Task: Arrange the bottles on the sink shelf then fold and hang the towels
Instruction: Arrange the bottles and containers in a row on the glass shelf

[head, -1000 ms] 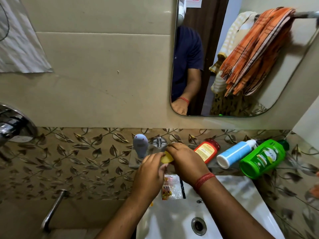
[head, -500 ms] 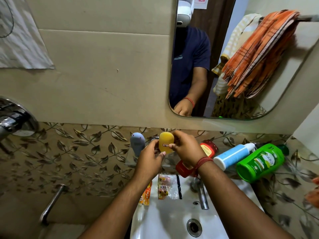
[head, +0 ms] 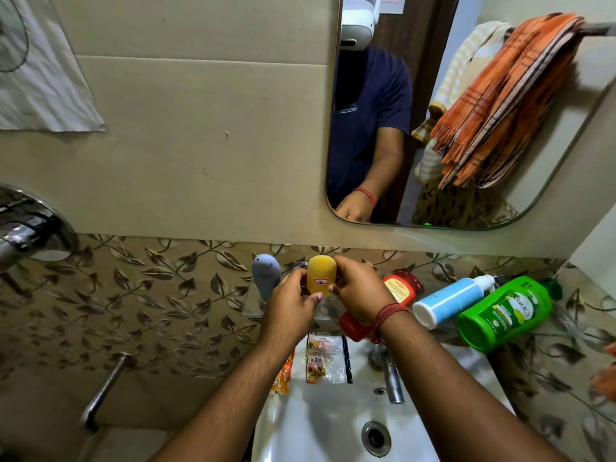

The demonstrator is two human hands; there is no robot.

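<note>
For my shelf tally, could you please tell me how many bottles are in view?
5: a grey bottle standing at the left, a yellow bottle held in both hands, then a red bottle, white-and-blue bottle and green bottle lying rightward. Hands may hide others.

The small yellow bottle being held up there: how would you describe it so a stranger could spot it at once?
Find the white ceramic sink, then the glass shelf above it. Near its left end, the left hand and right hand hold a small rounded yellow plastic bottle upright, beside a grey-blue rounded bottle. It alone is yellow, bearing a small white sticker.
</note>
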